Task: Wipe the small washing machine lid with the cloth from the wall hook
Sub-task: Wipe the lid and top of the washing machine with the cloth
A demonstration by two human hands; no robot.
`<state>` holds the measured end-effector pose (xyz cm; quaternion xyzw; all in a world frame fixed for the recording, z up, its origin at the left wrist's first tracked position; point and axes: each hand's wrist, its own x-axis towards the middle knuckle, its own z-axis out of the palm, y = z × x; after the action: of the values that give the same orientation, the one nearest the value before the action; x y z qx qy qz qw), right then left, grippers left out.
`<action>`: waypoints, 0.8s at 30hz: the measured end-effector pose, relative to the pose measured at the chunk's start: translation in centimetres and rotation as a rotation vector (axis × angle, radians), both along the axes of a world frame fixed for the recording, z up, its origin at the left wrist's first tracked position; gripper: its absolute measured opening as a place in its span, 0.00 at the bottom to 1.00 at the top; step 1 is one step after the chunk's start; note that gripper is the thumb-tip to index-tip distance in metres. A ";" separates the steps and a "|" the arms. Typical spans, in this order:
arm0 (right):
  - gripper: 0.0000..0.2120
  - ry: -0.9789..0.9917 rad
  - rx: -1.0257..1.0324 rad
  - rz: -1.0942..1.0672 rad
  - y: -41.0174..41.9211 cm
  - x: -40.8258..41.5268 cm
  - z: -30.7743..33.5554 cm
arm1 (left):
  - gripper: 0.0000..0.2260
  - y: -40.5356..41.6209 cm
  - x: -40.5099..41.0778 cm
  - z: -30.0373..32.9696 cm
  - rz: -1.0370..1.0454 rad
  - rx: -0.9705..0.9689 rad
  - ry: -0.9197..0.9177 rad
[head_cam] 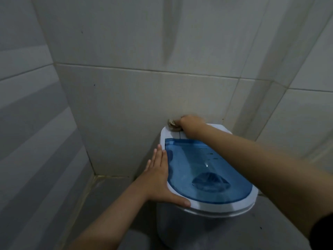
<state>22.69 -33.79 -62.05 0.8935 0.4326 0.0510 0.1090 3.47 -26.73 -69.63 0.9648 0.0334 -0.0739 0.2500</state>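
The small washing machine stands in a tiled corner, with a white rim [216, 204] around a see-through blue lid [201, 166]. My left hand [158, 179] lies flat and open against the left edge of the rim, thumb along the front. My right hand [191, 126] reaches over the lid to its far white end and is closed on a bunched beige cloth [172, 124], which presses on the back left corner by the wall. Most of the cloth is hidden under my fingers.
Grey tiled walls [137, 98] close in behind and on both sides of the machine. The white drum body [176, 230] stands on a grey floor [108, 193]. No wall hook is in view.
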 end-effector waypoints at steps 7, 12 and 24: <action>0.18 -0.061 -0.105 0.056 -0.6 -2.1 -0.7 | 0.67 0.2 0.2 -0.2 -0.008 0.006 0.004; 0.17 -0.056 -0.167 0.129 -1.9 -4.3 -0.2 | 0.67 0.1 0.2 -0.1 0.003 -0.011 -0.003; 0.19 0.338 -0.139 0.027 -5.4 -4.7 5.9 | 0.67 -0.1 -0.3 0.5 0.006 -0.015 -0.018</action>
<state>17.98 -39.16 -56.14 0.8737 0.4594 -0.1283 0.0954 3.21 -26.83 -69.18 0.9635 0.0334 -0.0649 0.2575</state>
